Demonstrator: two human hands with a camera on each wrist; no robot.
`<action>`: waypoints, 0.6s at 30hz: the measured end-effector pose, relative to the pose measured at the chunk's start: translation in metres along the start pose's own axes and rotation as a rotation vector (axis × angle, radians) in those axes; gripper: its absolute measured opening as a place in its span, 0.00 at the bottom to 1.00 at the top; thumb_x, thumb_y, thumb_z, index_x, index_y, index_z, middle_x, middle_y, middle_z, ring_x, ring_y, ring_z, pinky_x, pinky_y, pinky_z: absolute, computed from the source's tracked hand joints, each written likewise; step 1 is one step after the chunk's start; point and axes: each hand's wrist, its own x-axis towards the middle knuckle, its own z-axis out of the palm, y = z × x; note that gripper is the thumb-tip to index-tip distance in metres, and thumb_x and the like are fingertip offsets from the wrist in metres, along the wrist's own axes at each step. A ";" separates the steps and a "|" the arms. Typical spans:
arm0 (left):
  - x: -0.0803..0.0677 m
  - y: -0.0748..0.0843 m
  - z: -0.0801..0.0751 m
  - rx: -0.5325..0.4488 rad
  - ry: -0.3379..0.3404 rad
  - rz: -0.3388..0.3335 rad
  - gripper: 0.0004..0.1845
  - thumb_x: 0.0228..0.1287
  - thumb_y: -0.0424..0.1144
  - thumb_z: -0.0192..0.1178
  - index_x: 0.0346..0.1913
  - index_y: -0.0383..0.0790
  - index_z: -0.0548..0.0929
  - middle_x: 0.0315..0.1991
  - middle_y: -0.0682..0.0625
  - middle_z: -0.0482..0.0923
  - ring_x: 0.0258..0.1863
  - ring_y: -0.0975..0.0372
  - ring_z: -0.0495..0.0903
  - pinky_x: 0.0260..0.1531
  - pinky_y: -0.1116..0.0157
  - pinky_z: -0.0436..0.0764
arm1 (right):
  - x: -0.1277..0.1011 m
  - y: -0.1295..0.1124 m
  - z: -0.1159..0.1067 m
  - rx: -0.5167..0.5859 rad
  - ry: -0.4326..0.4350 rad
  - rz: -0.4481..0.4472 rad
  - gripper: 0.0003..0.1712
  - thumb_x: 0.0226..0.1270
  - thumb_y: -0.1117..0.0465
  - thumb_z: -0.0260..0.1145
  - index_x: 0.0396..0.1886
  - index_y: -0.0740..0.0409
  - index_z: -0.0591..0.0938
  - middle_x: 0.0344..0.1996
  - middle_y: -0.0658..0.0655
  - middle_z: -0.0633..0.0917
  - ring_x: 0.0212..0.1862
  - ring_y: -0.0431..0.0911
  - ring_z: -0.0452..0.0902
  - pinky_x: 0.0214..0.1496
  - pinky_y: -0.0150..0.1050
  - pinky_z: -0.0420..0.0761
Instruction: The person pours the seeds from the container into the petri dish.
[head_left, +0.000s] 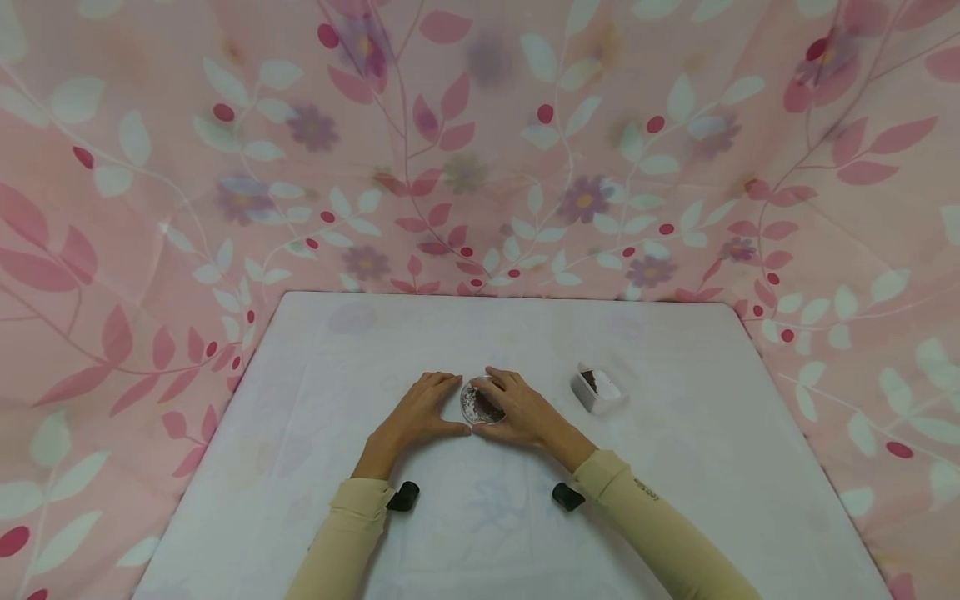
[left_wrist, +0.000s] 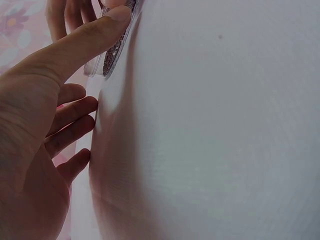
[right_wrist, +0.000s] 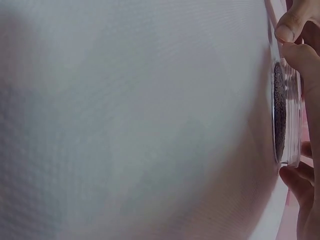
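A round clear petri dish (head_left: 472, 407) with dark grains in it stands on the white table between the hands. My right hand (head_left: 521, 410) spans the dish, with the thumb at its near edge and fingers at its far edge; another finger reaches over the top. In the right wrist view, the clear dish wall (right_wrist: 293, 115) shows between that thumb and the fingers. My left hand (head_left: 423, 408) curves loosely about the left side, its long fingers apart from the dish and their tips on the cloth in the left wrist view. The two thumb tips meet at the near edge.
A small clear plastic box (head_left: 597, 390) with dark grains and something white stands to the right of the hands. White cloth covers the table (head_left: 480, 542). A pink floral curtain (head_left: 480, 150) hangs behind and at both sides. Black wrist devices (head_left: 405, 497) show beneath the sleeves.
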 end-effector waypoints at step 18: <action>-0.002 0.004 -0.002 0.094 0.022 0.032 0.51 0.44 0.68 0.71 0.69 0.41 0.72 0.63 0.47 0.75 0.65 0.53 0.71 0.65 0.50 0.71 | -0.002 -0.002 -0.003 -0.007 -0.044 0.037 0.45 0.58 0.32 0.66 0.72 0.44 0.68 0.71 0.65 0.66 0.70 0.59 0.66 0.57 0.56 0.80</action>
